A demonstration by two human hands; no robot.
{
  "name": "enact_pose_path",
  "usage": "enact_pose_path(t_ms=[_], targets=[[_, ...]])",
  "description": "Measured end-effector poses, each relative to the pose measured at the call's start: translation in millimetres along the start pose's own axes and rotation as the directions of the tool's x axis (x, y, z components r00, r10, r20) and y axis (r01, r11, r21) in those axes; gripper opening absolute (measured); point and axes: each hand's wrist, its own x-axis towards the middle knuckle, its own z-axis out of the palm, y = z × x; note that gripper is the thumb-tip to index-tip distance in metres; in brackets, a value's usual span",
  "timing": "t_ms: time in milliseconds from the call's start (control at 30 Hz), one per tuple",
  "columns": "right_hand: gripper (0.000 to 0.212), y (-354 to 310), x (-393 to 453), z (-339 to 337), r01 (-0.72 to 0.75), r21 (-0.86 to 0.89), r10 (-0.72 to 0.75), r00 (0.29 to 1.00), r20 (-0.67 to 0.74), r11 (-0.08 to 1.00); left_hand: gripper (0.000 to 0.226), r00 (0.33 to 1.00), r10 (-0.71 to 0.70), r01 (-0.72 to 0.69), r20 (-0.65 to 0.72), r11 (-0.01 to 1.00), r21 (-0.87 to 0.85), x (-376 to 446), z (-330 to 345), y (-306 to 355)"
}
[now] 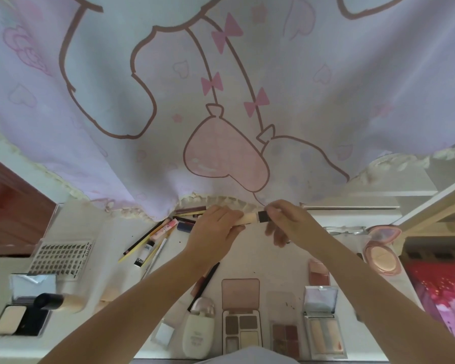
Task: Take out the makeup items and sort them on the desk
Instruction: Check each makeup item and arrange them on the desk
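Nearest the desk (281,264) edge, open palettes: a four-pan palette (241,315) and a cream bottle (197,333) whose print is illegible. Farther left, a lash tray (61,258) reads "XOYO". Beyond, left hand (216,232) grips a beige tube (248,218); right hand (281,222) pinches its black cap (263,216), label hidden. A curtain (221,101) covers the pencils' (147,237) far ends.

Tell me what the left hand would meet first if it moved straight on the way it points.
The left hand points toward the curtain at the desk's far edge, so probably its frilled hem comes first; depth is unclear. It holds a beige tube.
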Motion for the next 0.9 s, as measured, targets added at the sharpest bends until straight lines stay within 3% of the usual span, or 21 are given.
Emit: enact_pose_path(t_ms=[100,233,367,533,600,733,800,900], targets=[[0.022,-0.4,-1.3,-1.4,0.051,-0.096,-0.054,0.998,-0.033,0.994,0.02,1.0,-0.014,0.014,0.009,1.0,-0.026,-1.6,2.1,0.8],[0.041,5.6,-3.9,-5.4,0.098,-0.04,-0.096,0.995,0.04,0.994,0.029,0.992,-0.061,0.06,0.107,0.998,0.014,-5.5,0.7,1.2],[0.007,3.9,0.1,-2.8,-0.042,0.013,0.042,0.999,0.022,0.999,0.03,0.986,-0.073,0.071,0.151,0.997,0.019,-4.9,1.7,3.1],[0.018,5.6,-0.2,-4.9,0.058,-0.177,-0.063,0.998,-0.021,0.982,0.032,0.98,-0.065,0.063,0.19,0.998,0.018,-1.8,-0.1,6.2],[0.024,8.1,-0.1,-5.8,0.065,-0.153,-0.067,0.998,-0.01,0.986,0.032,0.978,-0.072,0.074,0.195,0.997,0.0,-2.4,0.9,6.5],[0.016,10.4,0.3,-5.2,-0.006,-0.04,0.006,1.0,0.003,0.999,0.032,0.96,-0.119,0.121,0.255,0.993,0.008,-4.9,2.7,8.1],[0.02,10.8,-0.2,-7.2,-0.014,0.033,0.015,1.0,-0.018,0.999,0.034,0.91,-0.213,0.232,0.356,0.973,-0.013,-1.8,2.1,11.7],[0.021,14.9,2.4,-11.4,-0.029,0.03,0.031,0.995,-0.096,0.999,0.056,0.77,-0.397,0.487,0.499,0.871,-0.059,-2.0,4.2,12.1]])
